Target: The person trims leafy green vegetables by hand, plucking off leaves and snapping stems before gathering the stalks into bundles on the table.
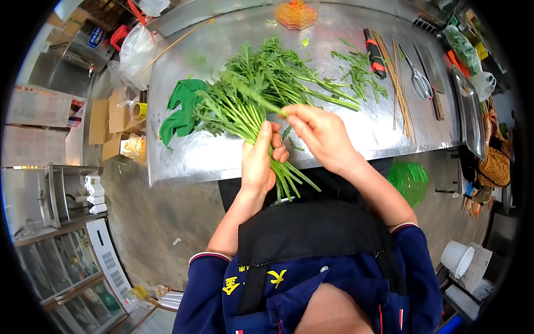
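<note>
A crumpled green cloth (183,106) lies on a silver metal worktable (186,167) beside a long-stemmed bunch of leafy greens (249,123), clasped in a person's left hand (258,160) over the front edge; the right hand (320,133) pinches one slender green sprig (267,104).

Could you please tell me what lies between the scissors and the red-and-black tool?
Thin brown sticks lie between them, as the head view shows.

I grip smooth, lightly glossy stems (253,119) with matt leaves (267,67). Worktop (192,167): metal, shiny, mottled. Thin sticks (400,100): matt wood. Tray (470,111): smooth metal. Bag (138,53): glossy plastic. My apron (311,234): matt black cloth.
</note>
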